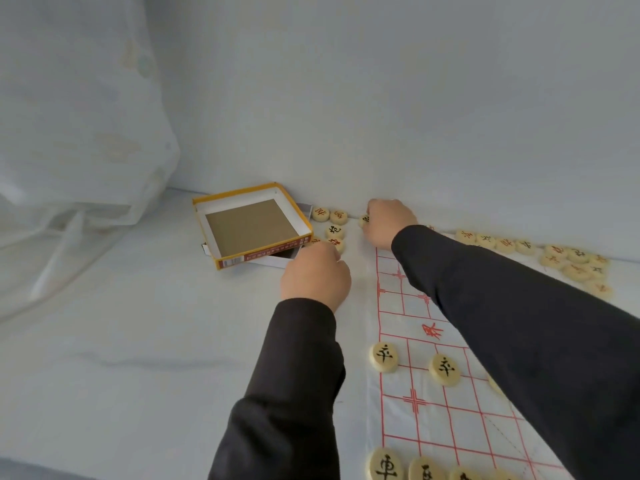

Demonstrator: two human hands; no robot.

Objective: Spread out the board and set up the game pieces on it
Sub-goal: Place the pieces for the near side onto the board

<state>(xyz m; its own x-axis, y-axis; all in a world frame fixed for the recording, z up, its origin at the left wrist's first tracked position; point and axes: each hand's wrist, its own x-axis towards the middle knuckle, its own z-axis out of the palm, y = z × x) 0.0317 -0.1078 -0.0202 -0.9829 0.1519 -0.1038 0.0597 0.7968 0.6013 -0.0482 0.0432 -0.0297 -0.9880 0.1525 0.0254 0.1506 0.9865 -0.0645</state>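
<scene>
Board (pixel 457 415): white sheet w/ red grid, spread flat on white cloth surface (pixel 138 341), far edge close to the wall. On board, black-marked: pair of pieces (pixel 384 356) by its left side, abt mid-length; near-edge row (pixel 385 465), partly cut off by frame. Off board, beyond far edge: loose row (pixel 495 241), then heap (pixel 575 263) past far-right end, red & black mixed. Off far-left corner: four loose pieces (pixel 334 231), red & black. Right hand (pixel 389 221): just beyond far-left corner, fingers curled, tips pinching single piece (pixel 364 220); dark sleeve lies across board. Left hand (pixel 315 275): left of far-left corner, over the nearest of the four loose pieces, fingers curled under, tips hidden, so whether it grips anything cannot be told. Box (pixel 252 226): open, yellow-rimmed, brown base, left of board's far end, sitting askew on white tray (pixel 277 260). Sheer curtain (pixel 86 133): well left of board.
</scene>
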